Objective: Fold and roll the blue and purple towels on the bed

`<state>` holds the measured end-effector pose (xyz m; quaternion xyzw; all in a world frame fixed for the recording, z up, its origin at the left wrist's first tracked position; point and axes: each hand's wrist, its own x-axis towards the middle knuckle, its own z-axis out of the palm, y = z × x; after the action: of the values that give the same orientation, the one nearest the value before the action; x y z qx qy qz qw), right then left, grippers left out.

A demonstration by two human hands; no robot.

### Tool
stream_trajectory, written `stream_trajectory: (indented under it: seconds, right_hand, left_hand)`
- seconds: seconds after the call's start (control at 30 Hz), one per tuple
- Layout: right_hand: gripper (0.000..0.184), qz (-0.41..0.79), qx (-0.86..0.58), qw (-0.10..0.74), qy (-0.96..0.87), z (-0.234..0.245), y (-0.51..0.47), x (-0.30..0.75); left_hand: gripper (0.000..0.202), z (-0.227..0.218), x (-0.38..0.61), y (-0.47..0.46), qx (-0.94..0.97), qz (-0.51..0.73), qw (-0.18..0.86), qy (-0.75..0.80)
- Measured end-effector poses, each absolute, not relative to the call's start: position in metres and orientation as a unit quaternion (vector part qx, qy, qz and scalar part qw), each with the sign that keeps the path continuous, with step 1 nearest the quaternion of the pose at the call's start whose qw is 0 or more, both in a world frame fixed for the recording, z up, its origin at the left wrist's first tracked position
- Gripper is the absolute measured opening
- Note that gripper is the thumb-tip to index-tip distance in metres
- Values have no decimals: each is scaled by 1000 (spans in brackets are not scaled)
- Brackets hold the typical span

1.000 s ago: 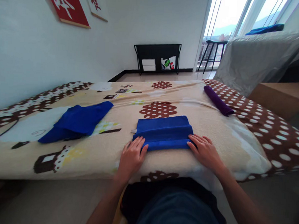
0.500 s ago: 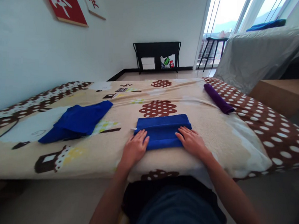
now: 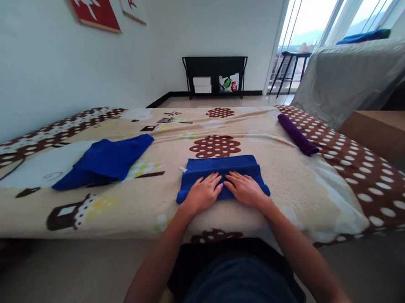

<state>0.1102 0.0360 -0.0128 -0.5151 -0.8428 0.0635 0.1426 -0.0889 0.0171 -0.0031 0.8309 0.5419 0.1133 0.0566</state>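
A blue towel (image 3: 222,163), partly folded with a small white tag at its left edge, lies on the patterned blanket (image 3: 174,168) right in front of me. My left hand (image 3: 205,190) rests flat on the towel's near folded part, fingers stretched forward. Beside it, close to the towel's middle, my right hand (image 3: 246,188) also presses flat with its fingers out. The two hands are nearly touching. Farther left, a second blue towel (image 3: 107,159) is spread loosely. A rolled purple towel (image 3: 297,135) lies at the right.
Beyond the bed stands a black rack (image 3: 214,67) with white boxes and a bag. A cardboard box (image 3: 382,130) and a plastic-covered piece of furniture (image 3: 337,79) are at the right. A dark cable (image 3: 19,167) lies at the far left.
Both hands have slid inward from the towel's sides to its middle, the left to the right and the right to the left. The towel's near corners now show.
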Motion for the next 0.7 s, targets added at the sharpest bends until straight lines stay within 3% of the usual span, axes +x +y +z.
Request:
stream_trajectory:
  seconds: [0.13,0.37,0.7]
  right_hand:
    - [50,54,-592,142,-791,-18,48,153]
    - [47,28,-628,145,-764,-10,54,184]
    - [42,50,-681,136,-718,-2,152,193]
  left_hand:
    - [45,-10,-138,14,755,140,29,640]
    - [39,2,-169,9,732,172,-27,658]
    - [30,12,-174,124,737,176,-38,652]
